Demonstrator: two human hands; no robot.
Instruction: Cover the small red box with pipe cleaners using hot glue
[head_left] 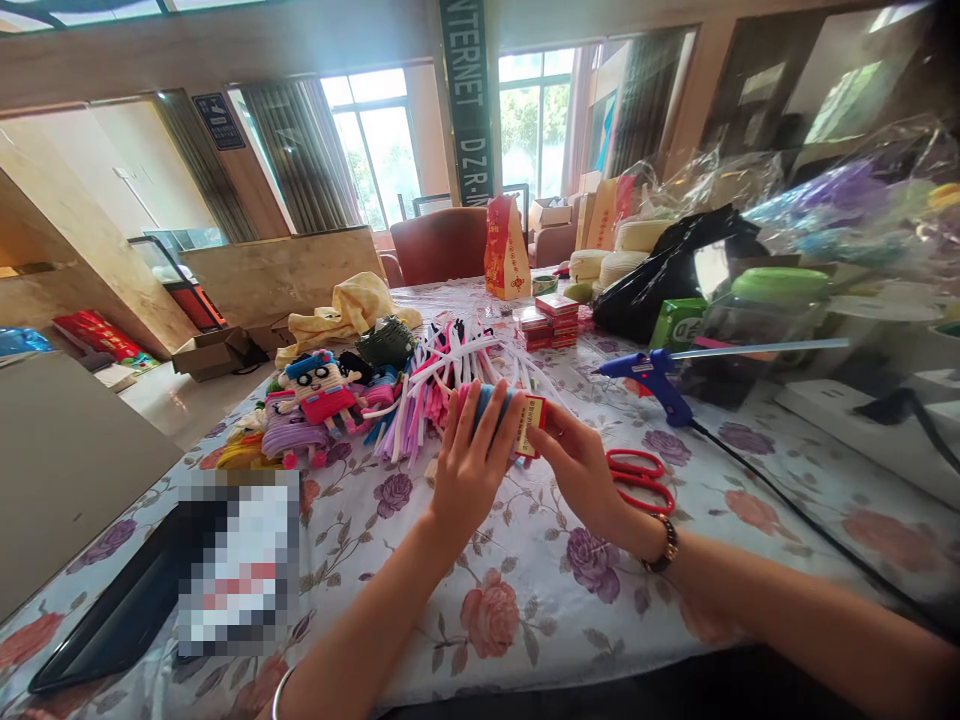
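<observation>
Red box (530, 420) between left fingers (490, 412), right fingers (559, 425)

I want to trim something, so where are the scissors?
Head view, right side: the red-handled scissors lie on the flowered tablecloth, beside your right hand and nearer you than the blue glue gun.

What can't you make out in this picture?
All in the head view:
- Most of the pink-and-blue bundle: covered by the left hand.
- Print on the small card: too small.
- The object on the left: pixelated.
- Inside the black bag: opaque plastic.
- The black cord's far end: beyond the right edge.
</observation>
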